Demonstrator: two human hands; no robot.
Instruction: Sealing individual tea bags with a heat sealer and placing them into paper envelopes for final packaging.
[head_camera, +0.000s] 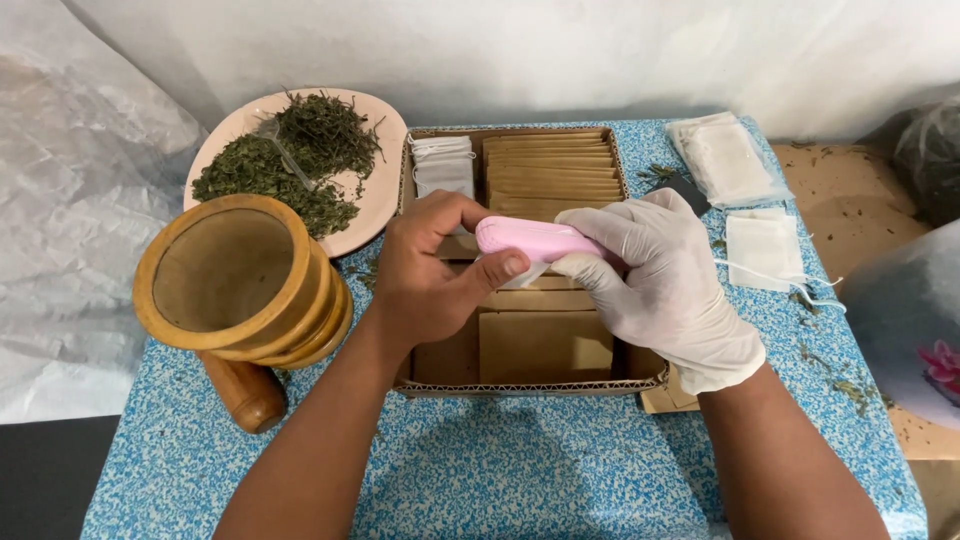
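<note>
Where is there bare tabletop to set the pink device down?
The widest bare patch is the blue speckled tabletop in front of the cardboard box, between the forearms. A narrower strip lies right of the box, below the loose white bag. The left side is crowded by the wooden mortar, pestle and herb plate.

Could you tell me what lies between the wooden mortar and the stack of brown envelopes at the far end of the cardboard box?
In the head view, a pink plate heaped with dried green herbs lies between the wooden mortar and the brown envelopes, along with a few white tea bags.
</note>
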